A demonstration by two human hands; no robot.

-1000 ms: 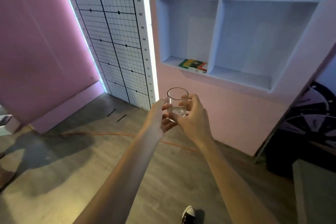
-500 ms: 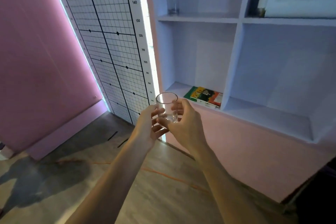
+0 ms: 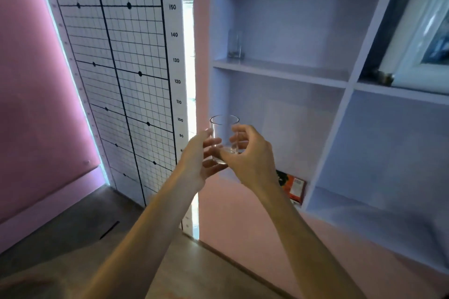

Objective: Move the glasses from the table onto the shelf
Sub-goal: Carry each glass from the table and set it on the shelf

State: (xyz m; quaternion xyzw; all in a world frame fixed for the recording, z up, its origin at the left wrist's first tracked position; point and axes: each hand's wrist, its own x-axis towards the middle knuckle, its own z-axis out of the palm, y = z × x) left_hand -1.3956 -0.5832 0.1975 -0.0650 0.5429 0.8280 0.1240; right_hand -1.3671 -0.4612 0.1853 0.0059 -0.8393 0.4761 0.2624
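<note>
A clear empty glass [image 3: 224, 128] is held upright in front of me, at the left edge of the shelf unit [image 3: 281, 73]. My left hand [image 3: 198, 160] grips its left side and base, and my right hand [image 3: 250, 155] wraps its right side. Both arms reach forward from the bottom of the view. A second clear glass [image 3: 235, 44] stands on the shelf board above, in the left corner of that compartment. The table is out of view.
A book [image 3: 292, 185] lies flat in the lower left compartment, partly behind my right wrist. A framed picture [image 3: 422, 39] leans in the upper right compartment. A measuring grid panel [image 3: 126, 75] stands left of the shelf against the pink wall.
I have come closer to the shelf and the view has tilted up. Both hands have carried the glass up toward the left compartments, still gripping it together.
</note>
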